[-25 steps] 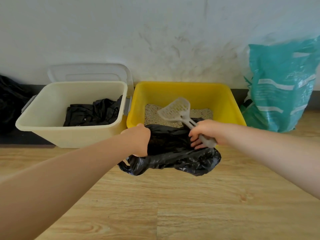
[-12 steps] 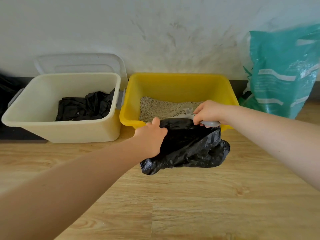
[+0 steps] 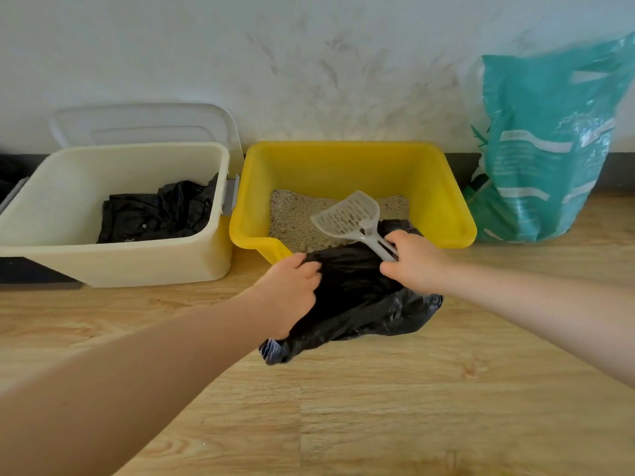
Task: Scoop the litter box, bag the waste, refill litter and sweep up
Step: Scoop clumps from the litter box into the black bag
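A yellow litter box (image 3: pixel 443 187) stands against the wall with pale grey litter (image 3: pixel 292 218) in its bottom. My right hand (image 3: pixel 414 262) grips the handle of a slotted white scoop (image 3: pixel 348 216), whose head is raised over the litter. A black rubbish bag (image 3: pixel 357 304) lies on the floor in front of the box, its mouth at the box's front rim. My left hand (image 3: pixel 292 293) clutches the bag's left edge.
A cream storage bin (image 3: pixel 113 269) with black bags (image 3: pixel 158 211) inside stands left of the litter box, its clear lid (image 3: pixel 144 123) leaning on the wall. A teal litter sack (image 3: pixel 546 149) leans at the right. Bare wooden floor (image 3: pixel 378 407) lies in front.
The scoop dipped low into the litter half a second ago and now is lifted again above it. My left hand stays on the bag's edge.
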